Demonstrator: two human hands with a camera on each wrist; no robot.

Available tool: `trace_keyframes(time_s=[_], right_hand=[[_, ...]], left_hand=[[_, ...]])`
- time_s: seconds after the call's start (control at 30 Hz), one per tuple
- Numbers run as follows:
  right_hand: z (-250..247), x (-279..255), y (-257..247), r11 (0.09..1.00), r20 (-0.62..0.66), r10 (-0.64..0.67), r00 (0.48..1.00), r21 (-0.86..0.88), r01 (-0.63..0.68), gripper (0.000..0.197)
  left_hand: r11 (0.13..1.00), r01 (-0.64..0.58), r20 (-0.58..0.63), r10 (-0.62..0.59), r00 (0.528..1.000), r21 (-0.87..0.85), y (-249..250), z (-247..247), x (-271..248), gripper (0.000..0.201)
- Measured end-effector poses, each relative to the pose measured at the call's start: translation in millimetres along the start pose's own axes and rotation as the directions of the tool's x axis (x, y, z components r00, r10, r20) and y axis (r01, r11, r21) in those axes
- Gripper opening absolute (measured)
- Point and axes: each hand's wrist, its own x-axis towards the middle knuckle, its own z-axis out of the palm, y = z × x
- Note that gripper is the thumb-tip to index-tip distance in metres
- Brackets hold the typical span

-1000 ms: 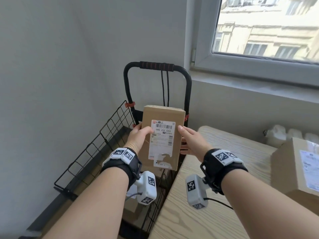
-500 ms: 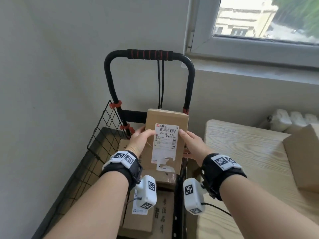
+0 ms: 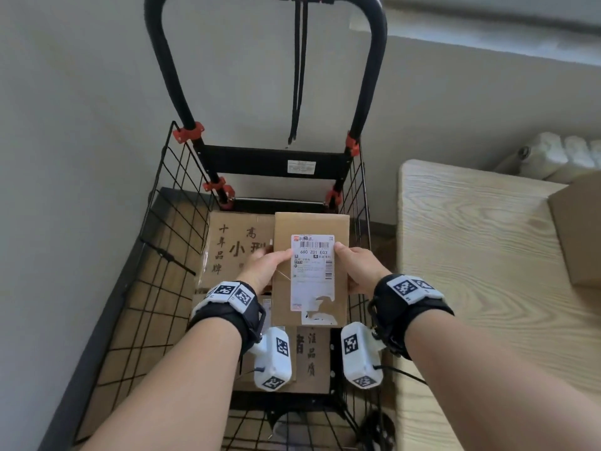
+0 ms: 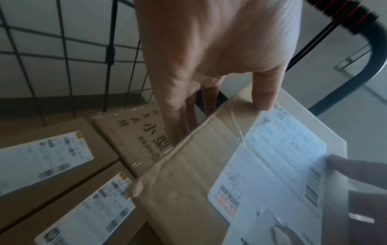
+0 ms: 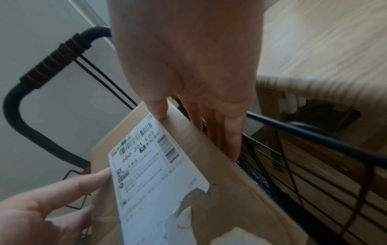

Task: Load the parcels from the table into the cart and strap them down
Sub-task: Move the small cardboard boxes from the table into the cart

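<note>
Both hands hold one small parcel [image 3: 310,271] above the wire cart [image 3: 175,255], just beside the table's [image 3: 481,255] left edge: the left hand [image 3: 263,266] clasps its left side and the right hand [image 3: 357,266] its right, thumbs on the labelled top, fingers wrapped underneath. Parcels already in the cart [image 4: 62,165] lie flat on its floor. Another box [image 3: 579,229] sits at the table's right edge.

- A brown cardboard parcel [image 3: 310,271] with a torn white shipping label, frame centre, held over the cart.
- Black wire-mesh cart [image 3: 169,288], centre-left, already holding printed boxes [image 3: 234,249].
- Two black straps [image 3: 299,70] hang from its handle, upper centre.
</note>
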Motion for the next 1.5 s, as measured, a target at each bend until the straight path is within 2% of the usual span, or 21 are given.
trace_keyframes(time_s=[0.1,0.17,0.23,0.33,0.4,0.5,0.63,0.77,1.0,1.1,1.2,1.27,1.4,1.5], right_hand=[[11.0,11.0,11.9,0.989,-0.075,0.002,0.997,-0.145,-0.012,0.041],[19.1,17.3,18.0,0.962,-0.113,0.012,0.994,-0.268,-0.042,0.04],[27.6,22.2,23.2,0.943,-0.124,0.065,0.99,-0.317,-0.101,0.042],[36.6,26.4,37.1,0.906,-0.132,0.172,0.976,-0.368,-0.21,0.055],[37.5,29.8,48.0,0.885,-0.122,0.184,0.975,-0.412,-0.218,0.048],[38.2,33.9,55.1,0.833,-0.082,0.212,0.974,-0.506,-0.224,0.038],[45.6,43.9,59.4,0.784,-0.084,0.237,0.968,-0.572,-0.242,0.037],[51.3,53.0,74.5,0.737,-0.108,0.266,0.958,-0.617,-0.275,0.036],[57.3,63.6,78.7,0.649,-0.185,0.29,0.939,-0.683,-0.335,0.029],[56.2,60.6,74.8,0.632,-0.239,0.277,0.931,-0.684,-0.364,0.018],[54.0,59.4,71.7,0.623,-0.266,0.237,0.934,-0.696,-0.357,0.018],[55.0,58.7,69.9,0.607,-0.271,0.237,0.933,-0.708,-0.36,0.018],[61.1,57.2,70.8,0.584,-0.258,0.274,0.927,-0.721,-0.373,0.02],[66.2,55.4,69.8,0.576,-0.265,0.294,0.918,-0.717,-0.392,0.018]], left_hand=[[0.996,0.09,0.043,-0.09,0.995,0.0,-24.0,1.5,12.8,0.013],[0.989,0.147,0.071,-0.147,0.987,0.004,-40.5,2.1,19.7,0.02],[0.98,0.193,0.095,-0.196,0.976,0.038,-56.5,4.1,26.2,0.025],[0.959,0.267,0.162,-0.28,0.946,0.099,-76.1,12.9,32.7,0.027],[0.943,0.295,0.186,-0.321,0.929,0.157,-88.7,21.6,38.3,0.031],[0.933,0.245,0.175,-0.296,0.939,0.265,-105.3,31.6,49.3,0.036],[0.904,0.214,0.175,-0.295,0.939,0.37,-122.4,34.2,72.4,0.046],[0.895,0.197,0.176,-0.286,0.942,0.4,-142.3,36.4,98.2,0.068],[0.896,0.163,0.208,-0.267,0.941,0.413,-148.9,32.8,118.9,0.072],[0.908,0.17,0.217,-0.268,0.939,0.383,-138.3,31.0,111.8,0.054],[0.92,0.205,0.22,-0.287,0.932,0.333,-131.4,30.3,111.4,0.044],[0.92,0.21,0.227,-0.294,0.928,0.331,-133.6,29.7,113.3,0.047],[0.92,0.224,0.232,-0.307,0.923,0.322,-157.7,29.5,126.8,0.08],[0.931,0.21,0.234,-0.284,0.93,0.298,-165.4,28.4,122.8,0.065]])
